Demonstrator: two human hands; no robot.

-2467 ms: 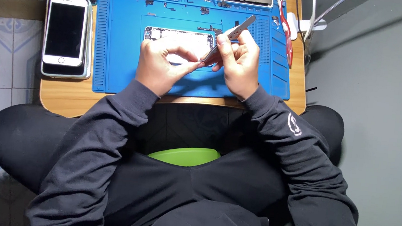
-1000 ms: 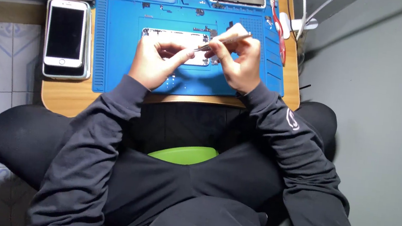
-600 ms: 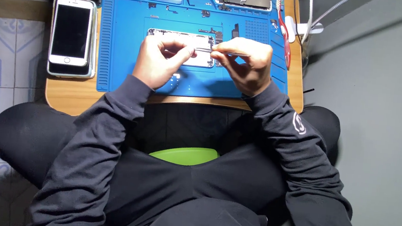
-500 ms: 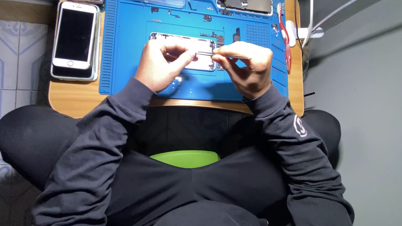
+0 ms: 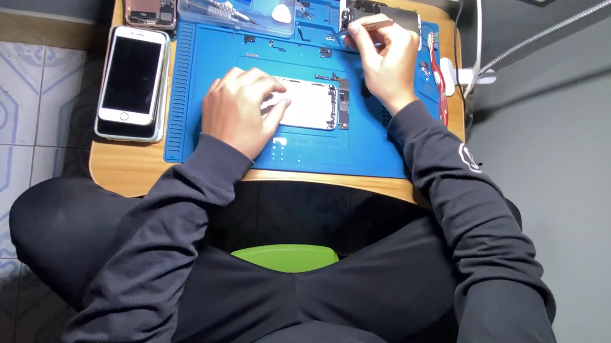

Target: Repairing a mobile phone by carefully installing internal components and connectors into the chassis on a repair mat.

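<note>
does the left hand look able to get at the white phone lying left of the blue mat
Probably yes. The left hand rests on the opened phone on the blue mat, and the white phone lies face up close by on that side, with only bare mat and table edge between them.

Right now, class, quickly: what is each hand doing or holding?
Left hand: open, resting on the opened phone.
Right hand: closed on a thin tool, at the mat's far edge.
</note>
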